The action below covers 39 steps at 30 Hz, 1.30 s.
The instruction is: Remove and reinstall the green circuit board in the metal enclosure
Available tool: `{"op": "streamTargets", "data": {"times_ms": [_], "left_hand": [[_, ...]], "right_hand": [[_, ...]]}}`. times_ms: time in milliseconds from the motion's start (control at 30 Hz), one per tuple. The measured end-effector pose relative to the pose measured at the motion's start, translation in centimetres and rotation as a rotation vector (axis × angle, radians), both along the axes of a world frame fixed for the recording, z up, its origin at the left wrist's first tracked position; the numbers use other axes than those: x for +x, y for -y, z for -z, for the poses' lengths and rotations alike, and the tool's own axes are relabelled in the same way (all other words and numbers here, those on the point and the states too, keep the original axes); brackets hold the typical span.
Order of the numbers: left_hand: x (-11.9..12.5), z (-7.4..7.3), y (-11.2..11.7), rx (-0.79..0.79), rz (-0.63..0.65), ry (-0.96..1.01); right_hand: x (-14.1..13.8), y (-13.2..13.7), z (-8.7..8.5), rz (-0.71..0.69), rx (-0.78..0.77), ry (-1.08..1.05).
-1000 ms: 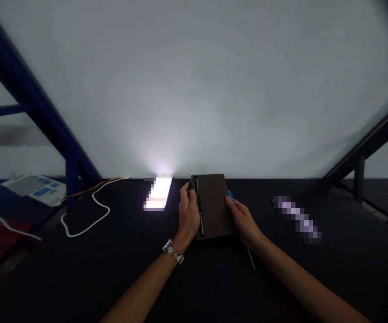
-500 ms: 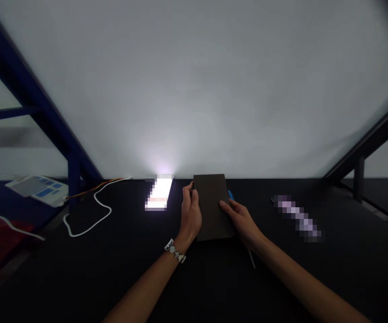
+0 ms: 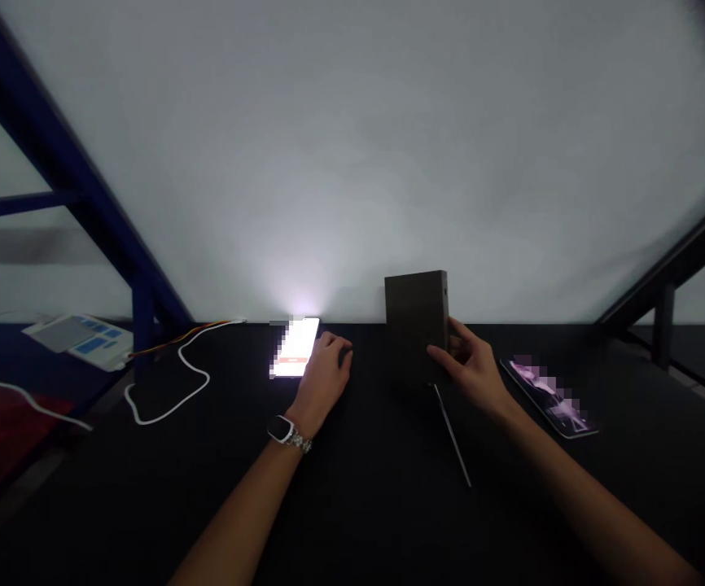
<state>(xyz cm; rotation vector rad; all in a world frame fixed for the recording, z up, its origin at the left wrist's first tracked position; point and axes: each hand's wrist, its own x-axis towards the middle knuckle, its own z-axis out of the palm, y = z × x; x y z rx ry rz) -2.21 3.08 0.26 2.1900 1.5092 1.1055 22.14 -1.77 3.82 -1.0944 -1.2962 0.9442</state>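
Note:
My right hand (image 3: 471, 362) grips a dark brown flat box (image 3: 414, 325) by its right side, thumb on the front face. The box stands nearly upright and leans slightly. My left hand (image 3: 323, 374), with a watch and a metal bracelet at its wrist, is beside the right edge of a brightly lit phone (image 3: 295, 348). Its fingers are curled around a small dark thing (image 3: 344, 352) that I cannot make out. A thin silver rod (image 3: 452, 435) lies on the black table below the box.
On the right lies a tablet-like device (image 3: 551, 399) with a pinkish screen. A white cable (image 3: 197, 399) winds over the table (image 3: 352, 513) at left. Beyond the blue frame bar (image 3: 143, 317) are a white panel (image 3: 108, 346) and red material (image 3: 16, 431). A pale wall (image 3: 352, 163) rises behind.
My right hand has raised the box upright and moved it right. My left hand has left the box and shifted left to the phone. More of the silver rod shows; a blue item is out of sight.

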Motion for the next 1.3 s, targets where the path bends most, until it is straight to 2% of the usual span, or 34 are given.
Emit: {"op": "streamTargets", "data": {"times_ms": [133,233,400,467,567,700,800,967,1133,1300], "left_hand": [[-0.2,0.9,0.1,-0.018,-0.042,-0.139],[0.0,1.0,0.2,-0.036,-0.036,-0.217],[0.2,0.2,0.1,-0.104,0.029,-0.280],[0.6,-0.2,0.5,-0.112,0.158,-0.227],[1.7,-0.9,1.7,-0.089,0.417,-0.084],[3.3,-1.3,3.2,-0.053,0.556,0.048],[3.7,-1.3,3.6,-0.006,0.571,0.108],[3.6,-0.9,3.1,0.041,0.484,0.210],[3.4,-0.2,2.3,-0.029,0.450,0.345],[3.2,0.5,1.7,-0.076,0.422,0.381]], "right_hand": [[0.5,-0.9,0.1,0.144,0.151,0.493],[0.3,-1.3,0.3,0.165,0.209,0.868],[-1.4,-2.2,0.6,0.125,0.268,1.183],[-2.1,-2.5,0.8,0.096,0.297,1.245],[-2.8,-2.7,1.4,0.045,0.382,1.308],[-3.0,-2.8,2.6,-0.005,0.453,1.390],[-3.0,-2.8,3.3,-0.041,0.456,1.424],[-3.1,-3.1,3.8,-0.065,0.436,1.413],[-3.3,-3.3,4.2,-0.084,0.435,1.378],[-3.3,-3.3,4.6,-0.111,0.435,1.335]]}}
